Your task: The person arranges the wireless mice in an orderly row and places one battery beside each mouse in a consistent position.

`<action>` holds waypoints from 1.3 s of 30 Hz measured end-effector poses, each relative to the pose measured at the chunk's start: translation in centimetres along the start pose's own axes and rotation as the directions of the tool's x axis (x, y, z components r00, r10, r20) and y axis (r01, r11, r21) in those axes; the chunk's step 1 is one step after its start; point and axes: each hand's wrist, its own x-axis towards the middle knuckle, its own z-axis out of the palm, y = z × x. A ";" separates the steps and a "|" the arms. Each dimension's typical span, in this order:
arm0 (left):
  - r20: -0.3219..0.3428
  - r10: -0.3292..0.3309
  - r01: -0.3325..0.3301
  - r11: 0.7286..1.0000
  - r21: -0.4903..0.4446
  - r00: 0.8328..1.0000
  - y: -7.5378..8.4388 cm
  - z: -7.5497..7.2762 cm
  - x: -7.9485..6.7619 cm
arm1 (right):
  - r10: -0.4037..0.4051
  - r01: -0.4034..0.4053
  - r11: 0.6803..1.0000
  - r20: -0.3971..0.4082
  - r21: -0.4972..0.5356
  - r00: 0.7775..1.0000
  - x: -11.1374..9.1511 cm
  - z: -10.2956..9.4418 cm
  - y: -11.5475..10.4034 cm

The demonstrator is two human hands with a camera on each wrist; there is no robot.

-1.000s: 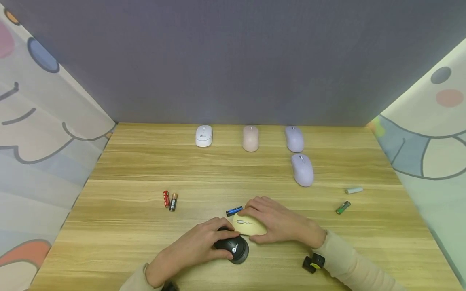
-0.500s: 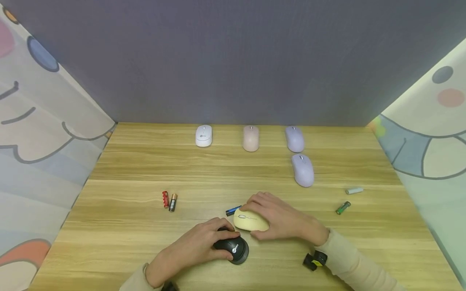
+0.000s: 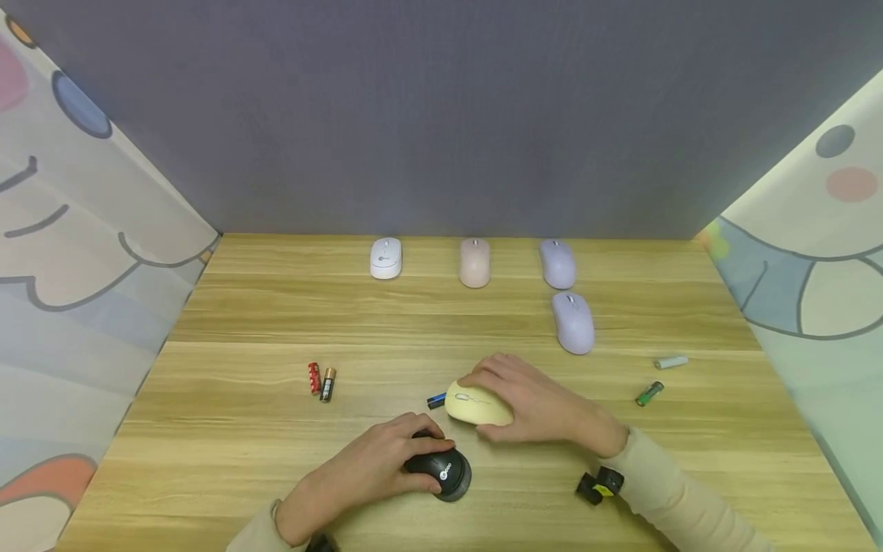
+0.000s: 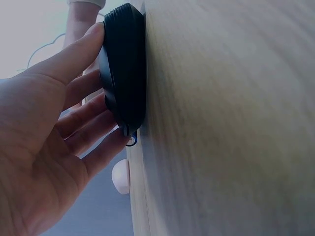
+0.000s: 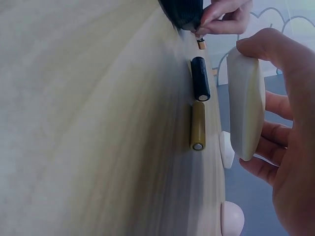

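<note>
"Please, what is hidden from you there?"
"In my head view, the left hand (image 3: 386, 460) covers part of the black mouse (image 3: 444, 469), and the yellow mouse (image 3: 477, 405) hides one end of the blue battery (image 3: 437, 398)."
"And the red battery (image 3: 314, 379)?"
"Its white markings are too small for me to read."

A black mouse (image 4: 125, 64) is held between the thumb and fingers of the left hand (image 4: 37, 142), its underside set against the wooden tabletop (image 4: 226, 123). Beyond the fingertips, a pale rounded object (image 4: 121, 177) is seen.
</note>
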 end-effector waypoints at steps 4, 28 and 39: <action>-0.001 0.000 0.000 1.000 -0.002 1.000 0.0 0.0 0.0 | 0.021 -0.021 1.000 -0.001 0.004 1.000 0.2 -0.3 0.2; 0.008 -0.003 0.004 1.000 -0.022 1.000 -0.1 -0.1 0.0 | 0.120 -0.122 0.992 -0.049 -0.032 0.991 0.9 -1.3 2.2; 0.009 -0.008 0.008 1.000 -0.018 1.000 -0.1 0.0 0.0 | 0.207 -0.209 0.978 -0.082 -0.018 0.975 1.3 -0.9 2.7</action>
